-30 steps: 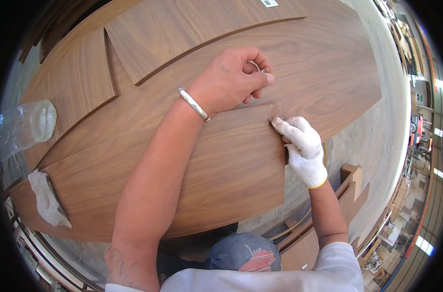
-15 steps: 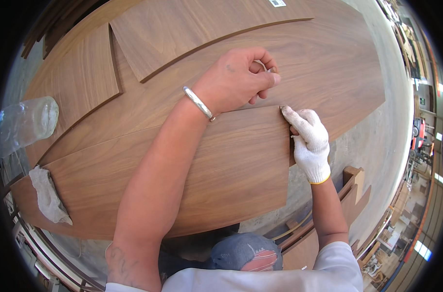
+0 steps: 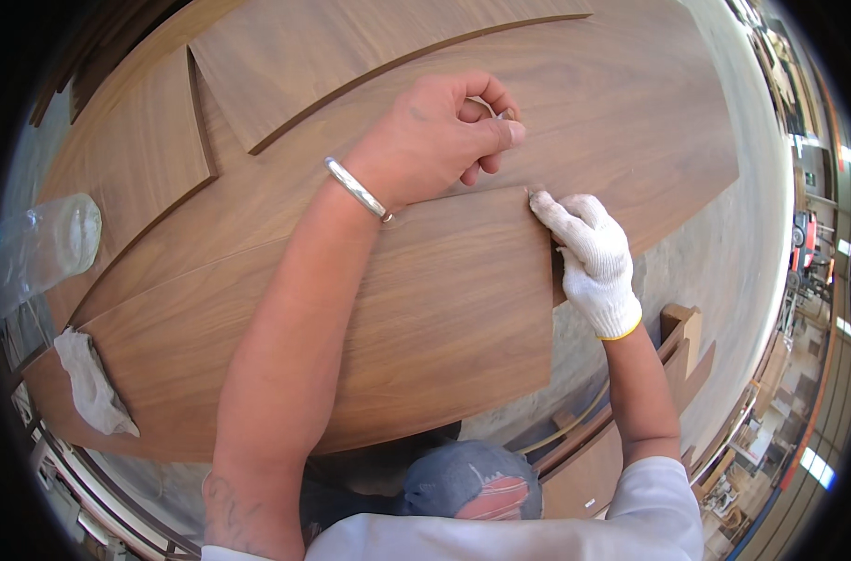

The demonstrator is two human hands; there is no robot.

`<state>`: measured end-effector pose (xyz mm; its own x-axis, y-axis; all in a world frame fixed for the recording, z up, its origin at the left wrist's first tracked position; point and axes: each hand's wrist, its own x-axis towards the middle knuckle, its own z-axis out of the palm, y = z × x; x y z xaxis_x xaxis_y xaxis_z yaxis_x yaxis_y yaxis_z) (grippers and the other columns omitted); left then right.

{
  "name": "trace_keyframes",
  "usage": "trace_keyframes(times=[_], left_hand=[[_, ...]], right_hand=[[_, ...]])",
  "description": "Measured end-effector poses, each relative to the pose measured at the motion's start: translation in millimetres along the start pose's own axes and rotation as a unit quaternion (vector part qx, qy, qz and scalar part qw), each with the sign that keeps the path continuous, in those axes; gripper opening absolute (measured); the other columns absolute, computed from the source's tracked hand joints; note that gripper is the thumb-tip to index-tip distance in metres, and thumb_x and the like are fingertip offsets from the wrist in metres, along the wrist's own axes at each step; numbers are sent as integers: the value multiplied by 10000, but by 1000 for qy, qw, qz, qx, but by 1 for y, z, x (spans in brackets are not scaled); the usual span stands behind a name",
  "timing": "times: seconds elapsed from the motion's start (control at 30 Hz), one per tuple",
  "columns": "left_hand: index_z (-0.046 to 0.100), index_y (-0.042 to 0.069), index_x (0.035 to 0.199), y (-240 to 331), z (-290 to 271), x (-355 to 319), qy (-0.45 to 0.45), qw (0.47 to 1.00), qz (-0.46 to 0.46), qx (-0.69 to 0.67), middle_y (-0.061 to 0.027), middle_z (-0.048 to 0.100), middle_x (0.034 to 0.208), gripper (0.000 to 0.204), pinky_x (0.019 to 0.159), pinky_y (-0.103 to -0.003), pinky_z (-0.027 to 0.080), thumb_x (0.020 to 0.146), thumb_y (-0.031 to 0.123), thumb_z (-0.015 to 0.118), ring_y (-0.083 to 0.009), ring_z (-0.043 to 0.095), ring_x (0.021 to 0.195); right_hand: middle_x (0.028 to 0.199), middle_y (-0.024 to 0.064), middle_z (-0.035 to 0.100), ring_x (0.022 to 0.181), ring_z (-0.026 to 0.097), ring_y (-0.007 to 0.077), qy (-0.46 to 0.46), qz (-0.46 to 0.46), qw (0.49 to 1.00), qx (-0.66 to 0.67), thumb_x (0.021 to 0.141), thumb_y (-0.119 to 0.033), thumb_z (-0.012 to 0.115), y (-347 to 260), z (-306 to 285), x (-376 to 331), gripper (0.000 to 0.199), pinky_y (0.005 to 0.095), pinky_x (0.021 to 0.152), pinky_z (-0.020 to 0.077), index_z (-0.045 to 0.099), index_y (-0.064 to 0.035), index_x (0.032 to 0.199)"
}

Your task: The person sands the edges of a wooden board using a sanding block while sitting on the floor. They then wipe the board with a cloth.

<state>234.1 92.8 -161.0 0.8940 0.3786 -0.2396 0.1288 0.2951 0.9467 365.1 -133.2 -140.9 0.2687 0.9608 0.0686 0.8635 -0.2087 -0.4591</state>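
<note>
Left hand (image 3: 449,131): bare, braceleted, raised over boards, thumb and fingertips together, contents unclear | Right hand (image 3: 595,252): white-gloved, index finger at near brown panel's (image 3: 444,309) far right corner, grip cannot be told | Panel: flat before the person, cloth (image 3: 93,385) on its left end

The bare left hand (image 3: 458,126) hangs over the big board (image 3: 622,112), thumb and forefinger pinched; what, if anything, lies between them is too small to tell. A bangle (image 3: 356,189) rings its wrist. Nearer the body and right of that pinch, the right hand (image 3: 593,248), in a white glove (image 3: 605,304), has its fingertips (image 3: 543,205) at a corner of the near board (image 3: 444,318). Beyond the pinch lies the far board (image 3: 350,61); well left of both hands, a rag (image 3: 94,385) and a bottle (image 3: 47,248).
</note>
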Motion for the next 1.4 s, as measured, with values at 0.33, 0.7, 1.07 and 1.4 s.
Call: trace_keyframes(times=[0.33,0.7,1.07,1.4], left_hand=[[690,56,1032,-3,0,1,7,1000,15,23,13,654,728,187,566,-217,462,967,216,762,-50,569,615],[685,59,1036,-1,0,2,1,999,12,39,16,648,730,175,564,-217,460,969,202,758,-49,569,618],[686,58,1048,1,0,0,1,1000,5,28,17,644,725,184,568,-216,463,967,206,760,-51,576,623],[683,64,1028,-2,1,1,2,1000,7,18,15,654,722,166,564,-211,454,966,196,761,-46,565,605]], right_hand=[[957,111,672,832,671,314,5,-15,1000,-17,788,96,654,-1,3,-10,547,383,727,554,739,-119,1284],[946,110,669,798,663,299,-9,0,1000,25,691,156,623,-10,3,-37,623,379,710,549,757,-99,1244],[918,114,646,754,637,259,57,20,996,71,720,174,575,-9,9,-6,626,354,712,538,731,-64,1277],[883,73,632,744,632,275,-53,2,995,86,708,165,580,-1,-3,-21,635,361,689,533,747,-116,1252]])
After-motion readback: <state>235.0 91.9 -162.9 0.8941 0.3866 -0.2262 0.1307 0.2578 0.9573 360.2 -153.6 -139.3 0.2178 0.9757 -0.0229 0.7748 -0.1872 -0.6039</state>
